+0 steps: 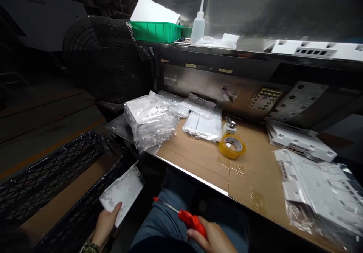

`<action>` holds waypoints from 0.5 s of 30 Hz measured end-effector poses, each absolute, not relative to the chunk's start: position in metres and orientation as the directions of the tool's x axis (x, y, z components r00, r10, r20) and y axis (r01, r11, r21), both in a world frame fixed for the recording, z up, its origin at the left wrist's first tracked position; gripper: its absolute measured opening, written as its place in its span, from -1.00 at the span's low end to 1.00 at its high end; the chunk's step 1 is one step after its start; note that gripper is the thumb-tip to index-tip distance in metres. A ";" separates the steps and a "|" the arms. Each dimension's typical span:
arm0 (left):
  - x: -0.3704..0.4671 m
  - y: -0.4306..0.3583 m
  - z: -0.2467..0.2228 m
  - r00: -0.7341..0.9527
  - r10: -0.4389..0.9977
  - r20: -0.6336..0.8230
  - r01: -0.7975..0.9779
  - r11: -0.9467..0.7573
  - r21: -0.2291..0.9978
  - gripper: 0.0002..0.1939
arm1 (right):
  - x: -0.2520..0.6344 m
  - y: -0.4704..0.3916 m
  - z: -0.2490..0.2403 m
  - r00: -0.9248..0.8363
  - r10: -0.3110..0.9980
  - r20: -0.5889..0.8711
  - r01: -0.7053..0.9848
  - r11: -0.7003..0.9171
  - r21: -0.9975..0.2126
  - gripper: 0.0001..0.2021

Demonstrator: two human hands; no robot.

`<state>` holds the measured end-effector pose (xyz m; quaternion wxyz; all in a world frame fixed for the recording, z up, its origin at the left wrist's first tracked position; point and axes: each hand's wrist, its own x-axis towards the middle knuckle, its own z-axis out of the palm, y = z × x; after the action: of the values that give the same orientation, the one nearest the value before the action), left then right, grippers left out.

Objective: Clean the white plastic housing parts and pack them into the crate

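My left hand (104, 224) grips a flat white plastic part (122, 192) by its near edge, low at the left, over the rim of a black mesh crate (48, 177). My right hand (212, 238) is closed around the red handle of a screwdriver (190, 219); its thin shaft points left across my jeans-clad lap, ending in a red tip. Both hands sit below the front edge of the cardboard-covered bench (204, 158).
On the bench lie bagged white parts (150, 118), a yellow tape roll (231, 146), a small bottle (229, 126) and stacks of white plates (300, 141) at the right. The shelf above holds a green bin (155, 31) and a squeeze bottle (198, 22). A black fan (104, 56) stands left.
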<state>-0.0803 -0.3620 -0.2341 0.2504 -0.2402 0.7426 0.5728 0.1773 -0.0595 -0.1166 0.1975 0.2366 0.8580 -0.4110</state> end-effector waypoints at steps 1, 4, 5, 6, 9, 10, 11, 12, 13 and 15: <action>-0.084 -0.372 -0.234 -0.805 -0.069 -0.590 -0.580 0.302 0.756 -0.61 | 0.177 -0.055 -0.117 -0.808 0.263 -0.527 0.576 0.540 -0.613 -0.44; -0.097 -0.402 -0.228 -0.918 0.157 -0.364 -0.228 0.543 0.808 -0.48 | 0.176 -0.045 -0.111 -0.827 0.239 -0.508 0.553 0.501 -0.666 -0.40; -0.101 -0.409 -0.225 -0.917 0.284 -0.279 -0.059 0.597 0.800 -0.40 | 0.175 -0.043 -0.108 -0.831 0.228 -0.507 0.548 0.494 -0.675 -0.39; -0.103 -0.413 -0.222 -0.889 0.402 -0.219 0.090 0.623 0.777 -0.33 | 0.173 -0.042 -0.104 -0.831 0.230 -0.507 0.549 0.494 -0.674 -0.39; -0.104 -0.408 -0.215 -0.869 0.434 -0.238 0.052 0.560 0.827 -0.33 | 0.170 -0.045 -0.096 -0.825 0.222 -0.519 0.552 0.511 -0.659 -0.40; -0.102 -0.401 -0.214 -0.893 0.329 -0.307 -0.113 0.497 0.860 -0.37 | 0.169 -0.047 -0.094 -0.829 0.187 -0.527 0.540 0.510 -0.669 -0.41; -0.099 -0.393 -0.212 -0.898 0.206 -0.389 -0.281 0.413 0.866 -0.39 | 0.169 -0.050 -0.094 -0.834 0.145 -0.533 0.525 0.508 -0.683 -0.43; -0.095 -0.384 -0.211 -0.878 0.093 -0.469 -0.421 0.317 0.850 -0.37 | 0.169 -0.052 -0.094 -0.835 0.114 -0.538 0.513 0.515 -0.686 -0.44; -0.091 -0.376 -0.210 -0.844 0.010 -0.536 -0.520 0.229 0.823 -0.31 | 0.169 -0.054 -0.094 -0.831 0.109 -0.546 0.512 0.537 -0.671 -0.45; -0.083 -0.361 -0.206 -0.768 -0.030 -0.640 -0.639 0.108 0.761 -0.25 | 0.171 -0.058 -0.095 -0.819 0.138 -0.556 0.516 0.598 -0.613 -0.45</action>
<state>-0.0833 -0.3615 -0.2064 0.2442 -0.2378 0.7031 0.6241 0.1711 -0.0578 -0.0950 0.2332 0.1895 0.8630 -0.4062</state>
